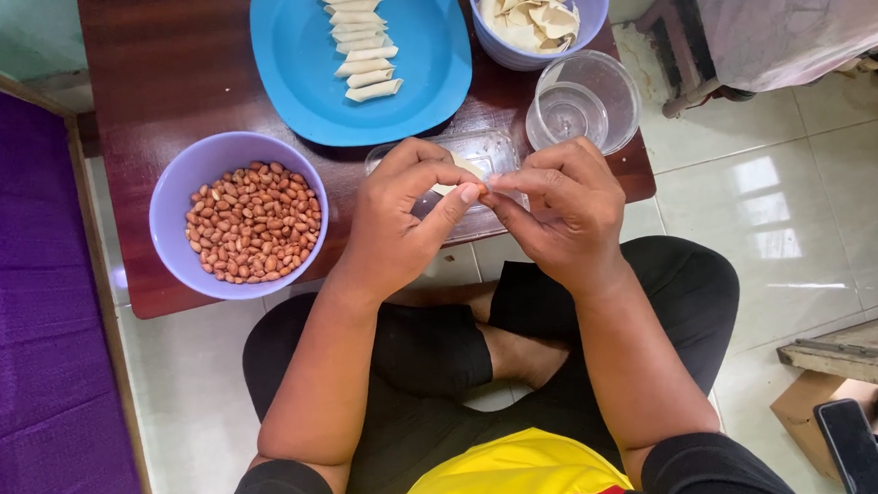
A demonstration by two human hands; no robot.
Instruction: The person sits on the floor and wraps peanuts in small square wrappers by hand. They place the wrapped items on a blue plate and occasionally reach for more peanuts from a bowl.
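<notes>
**Folding a small wrapper over the low table**

While we sat cross-legged on the tiled floor, our left hand (397,214) and right hand (557,206) met just in front of the dark wooden table (149,72), fingertips almost touching. Both were nearly closed in a pinch, and between them we held a small pale wrapper (448,187); only a sliver of it showed past the left thumb, so we could not tell how far it was folded. It hung above a clear shallow tray (489,152) at the table's near edge.

We judged the step in hand to be the folding or sealing of that piece. The next move would call for a light, even pinch along its edge, so that the thin sheet neither tore nor sprang open.

We counted two purple bowls. One bowl of peanuts (247,222) stood to the left, near the left hand, its nuts far too many to count. The other bowl of wrappers (537,16) stood at the far right, with loose pale pieces piled in it. One blue plate (420,78) lay between them at the back, and on it a row of folded parcels (358,36), about ten in view, the row running out of the top of the picture. One clear plastic cup (582,104) stood just beside the right hand.
</notes>
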